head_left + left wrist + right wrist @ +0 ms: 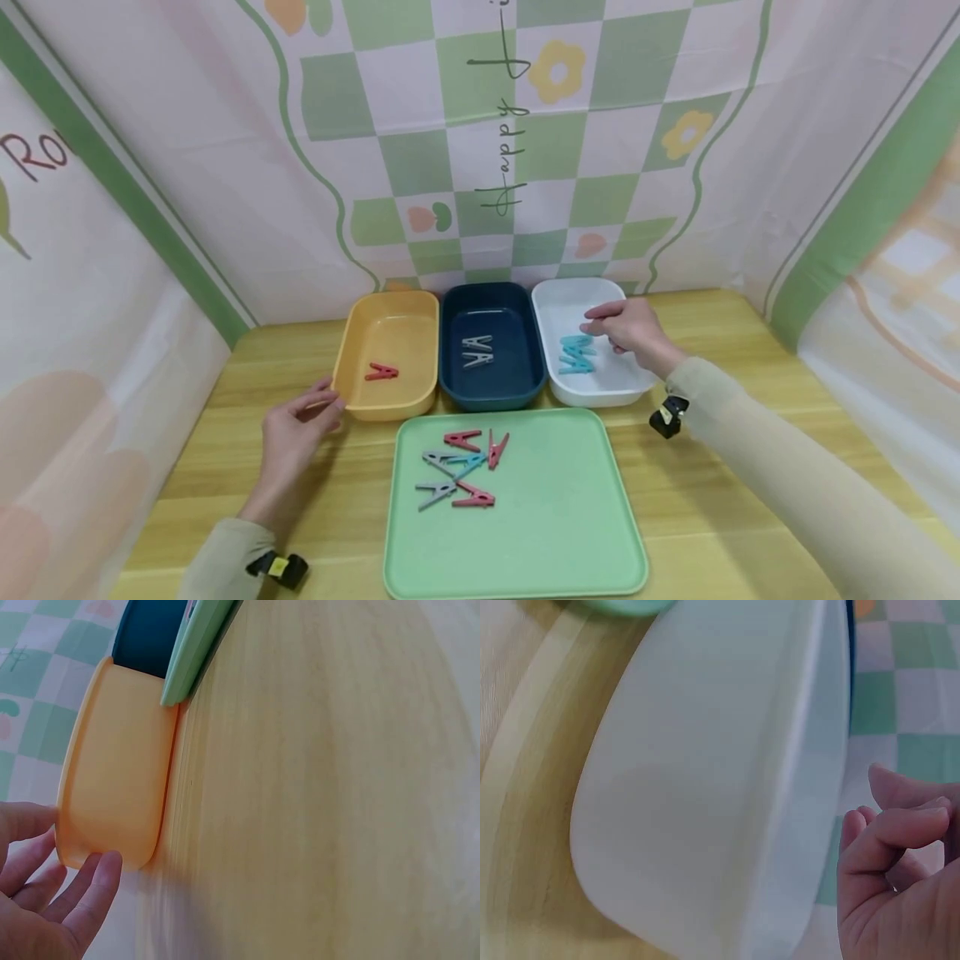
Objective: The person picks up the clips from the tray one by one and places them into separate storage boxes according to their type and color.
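Note:
My left hand (298, 425) touches the front left corner of the yellow bin (386, 411), its fingers (96, 889) against the outer wall. One red clothespin (382, 372) lies in that bin. Over the white bin (600, 398) hovers my right hand (630, 327), with bent fingers and nothing seen between them. Just below it, several blue clothespins (576, 356) lie in the white bin. On the green tray (547, 533) are three red clothespins (474, 497), two grey clothespins (437, 493) and one blue clothespin (469, 463), grouped towards the upper left.
A navy bin (492, 398) stands between the yellow and white ones, holding two grey clothespins (477, 359). The bins stand in a row behind the tray on the wooden table (217, 433). A patterned cloth (480, 125) hangs close behind them and on both sides.

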{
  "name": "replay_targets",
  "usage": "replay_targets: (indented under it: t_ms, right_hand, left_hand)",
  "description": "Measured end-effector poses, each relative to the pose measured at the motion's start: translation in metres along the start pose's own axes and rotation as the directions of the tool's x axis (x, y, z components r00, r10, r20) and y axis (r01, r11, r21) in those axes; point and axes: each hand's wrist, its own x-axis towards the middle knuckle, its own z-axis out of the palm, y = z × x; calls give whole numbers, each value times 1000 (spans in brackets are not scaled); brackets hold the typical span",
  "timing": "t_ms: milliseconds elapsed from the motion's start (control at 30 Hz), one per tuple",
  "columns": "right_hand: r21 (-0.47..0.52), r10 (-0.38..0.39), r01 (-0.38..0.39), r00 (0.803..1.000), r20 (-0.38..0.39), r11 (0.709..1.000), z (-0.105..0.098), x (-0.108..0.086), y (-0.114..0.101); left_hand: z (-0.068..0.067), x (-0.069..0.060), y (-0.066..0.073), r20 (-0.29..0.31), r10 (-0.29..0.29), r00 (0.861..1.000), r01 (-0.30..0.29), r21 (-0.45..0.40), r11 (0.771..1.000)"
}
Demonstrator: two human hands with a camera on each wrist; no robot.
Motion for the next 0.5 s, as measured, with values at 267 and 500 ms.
replay_targets:
  t_ms: [267, 500]
  right_hand:
    - [17, -97, 97, 995, 19, 995, 1, -35, -11]
    - [78, -216, 213, 976, 29, 974, 6, -65, -9]
  left_hand:
    - [1, -1, -1, -9, 17, 1000, -17, -29, 999]
    - [1, -1, 1, -7, 7, 1000, -7, -17, 1000]
